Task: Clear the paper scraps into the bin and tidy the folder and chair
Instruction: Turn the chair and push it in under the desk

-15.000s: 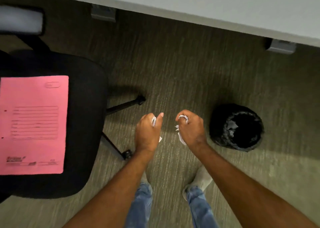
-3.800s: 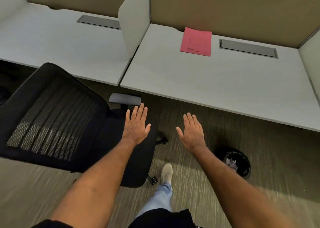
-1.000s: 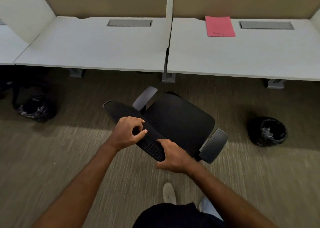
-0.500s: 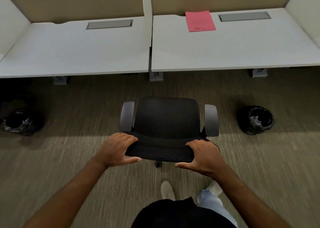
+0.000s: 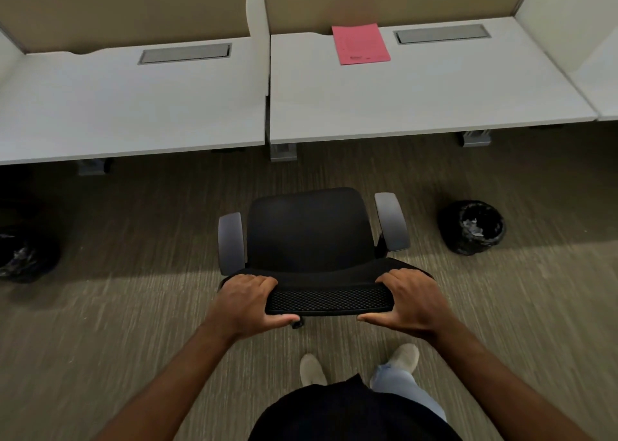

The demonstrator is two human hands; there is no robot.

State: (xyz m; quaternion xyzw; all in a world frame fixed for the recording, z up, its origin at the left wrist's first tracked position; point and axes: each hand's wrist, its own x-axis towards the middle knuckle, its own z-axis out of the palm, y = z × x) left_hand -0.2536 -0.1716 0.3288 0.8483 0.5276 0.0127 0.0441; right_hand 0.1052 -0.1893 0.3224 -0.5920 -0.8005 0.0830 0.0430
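Observation:
A black office chair (image 5: 309,230) with grey armrests stands on the carpet in front of me, facing the desks. My left hand (image 5: 245,302) grips the left end of its mesh backrest top and my right hand (image 5: 409,302) grips the right end. The pink folder (image 5: 360,43) lies flat at the back of the right desk (image 5: 418,102). A black bin (image 5: 472,227) with a black liner stands on the floor right of the chair, with white paper scraps inside.
A second white desk (image 5: 133,106) sits to the left, split off by a white divider panel (image 5: 257,12). Another black lined bin (image 5: 23,256) stands at the far left. Grey desk feet (image 5: 283,151) rest on the carpet ahead of the chair.
The chair has swung round to face the desks squarely and shifted right, towards the right desk. Both hands now hold the two ends of the backrest.

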